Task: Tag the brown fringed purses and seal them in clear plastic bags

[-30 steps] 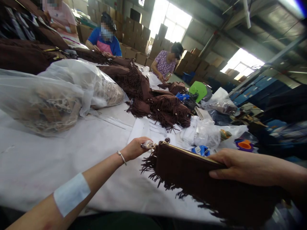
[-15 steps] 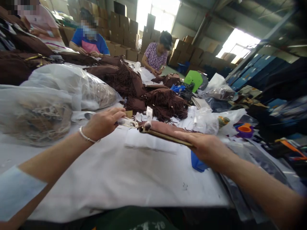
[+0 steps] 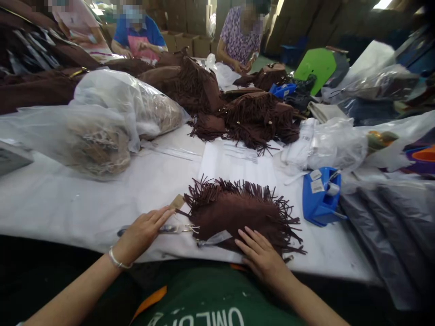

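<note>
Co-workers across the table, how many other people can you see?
3. A person in pink at far left, a person in blue beside them, and a person in a floral top further right. More may be hidden out of frame.

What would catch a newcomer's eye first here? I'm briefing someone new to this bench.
The brown fringed bag lying flat on the white table at the near edge, with the right hand pressed on it and the left hand on its wrapped strap end beside it. Then the blue tape dispenser to its right and the heap of fringed bags behind.
</note>
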`<state>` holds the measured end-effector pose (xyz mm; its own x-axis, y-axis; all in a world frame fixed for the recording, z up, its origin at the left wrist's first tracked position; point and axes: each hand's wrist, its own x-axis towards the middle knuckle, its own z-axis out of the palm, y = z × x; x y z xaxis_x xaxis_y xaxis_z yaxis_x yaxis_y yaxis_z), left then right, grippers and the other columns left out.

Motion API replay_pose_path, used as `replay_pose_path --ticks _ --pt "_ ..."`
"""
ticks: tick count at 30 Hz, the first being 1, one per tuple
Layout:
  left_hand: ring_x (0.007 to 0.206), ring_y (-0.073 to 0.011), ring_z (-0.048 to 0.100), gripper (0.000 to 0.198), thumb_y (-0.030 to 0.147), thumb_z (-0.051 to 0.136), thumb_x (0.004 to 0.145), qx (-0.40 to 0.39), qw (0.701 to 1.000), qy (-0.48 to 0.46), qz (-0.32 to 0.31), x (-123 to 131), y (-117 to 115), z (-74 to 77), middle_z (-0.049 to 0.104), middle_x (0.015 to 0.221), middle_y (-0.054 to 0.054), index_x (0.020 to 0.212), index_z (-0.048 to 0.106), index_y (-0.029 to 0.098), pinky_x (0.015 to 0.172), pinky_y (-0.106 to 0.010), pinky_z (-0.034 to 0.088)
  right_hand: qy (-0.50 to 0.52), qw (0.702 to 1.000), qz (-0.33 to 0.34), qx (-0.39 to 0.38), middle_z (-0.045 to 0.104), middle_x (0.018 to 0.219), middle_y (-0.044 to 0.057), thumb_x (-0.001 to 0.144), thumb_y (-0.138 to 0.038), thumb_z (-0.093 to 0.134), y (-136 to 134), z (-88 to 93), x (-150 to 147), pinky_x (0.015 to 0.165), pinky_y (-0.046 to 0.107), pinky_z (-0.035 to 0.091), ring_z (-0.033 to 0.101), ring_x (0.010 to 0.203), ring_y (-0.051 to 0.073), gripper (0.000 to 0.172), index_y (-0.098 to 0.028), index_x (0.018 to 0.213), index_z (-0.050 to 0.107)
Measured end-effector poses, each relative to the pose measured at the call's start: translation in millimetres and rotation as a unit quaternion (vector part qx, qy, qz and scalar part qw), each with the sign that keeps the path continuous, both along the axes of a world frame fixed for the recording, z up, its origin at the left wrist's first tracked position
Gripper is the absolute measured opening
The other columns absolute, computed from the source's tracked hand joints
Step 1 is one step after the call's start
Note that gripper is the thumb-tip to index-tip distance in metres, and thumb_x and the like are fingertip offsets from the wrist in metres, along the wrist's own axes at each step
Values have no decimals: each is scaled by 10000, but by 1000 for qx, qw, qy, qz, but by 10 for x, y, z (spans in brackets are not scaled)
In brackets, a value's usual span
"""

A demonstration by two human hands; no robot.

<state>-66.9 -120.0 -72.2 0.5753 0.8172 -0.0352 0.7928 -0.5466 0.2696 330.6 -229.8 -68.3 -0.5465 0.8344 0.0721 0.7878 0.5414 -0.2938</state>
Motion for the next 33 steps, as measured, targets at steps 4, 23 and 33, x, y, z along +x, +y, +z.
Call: replay_pose_path --ticks 4,23,33 --pt "990 -291 593 412 254 440 870 -17 999 -7 44 -179 -133 60 650 1135 -104 1266 553 230 902 -429 437 81 997 6 17 526 1339 104 910 -196 493 158 251 -216 1052 452 402 374 1321 241 470 -197 1373 412" --pt "804 -203 670 443 506 620 806 -692 596 -346 215 530 -841 363 708 960 -141 1020 624 117 706 -269 486 -1 996 1 89 379 1460 21 911 -258 482 303 -154 -753 1101 539 205 202 1383 320 431 -224 1340 468" --pt "916 -275 675 599 657 611 708 -623 641 -380 238 1533 -1038 12 689 1028 -186 945 593 108 731 -336 523 -38 998 27 -38 396 1452 16 782 -198 621 469 159 -742 1086 505 225 238 1368 289 560 -252 1322 484"
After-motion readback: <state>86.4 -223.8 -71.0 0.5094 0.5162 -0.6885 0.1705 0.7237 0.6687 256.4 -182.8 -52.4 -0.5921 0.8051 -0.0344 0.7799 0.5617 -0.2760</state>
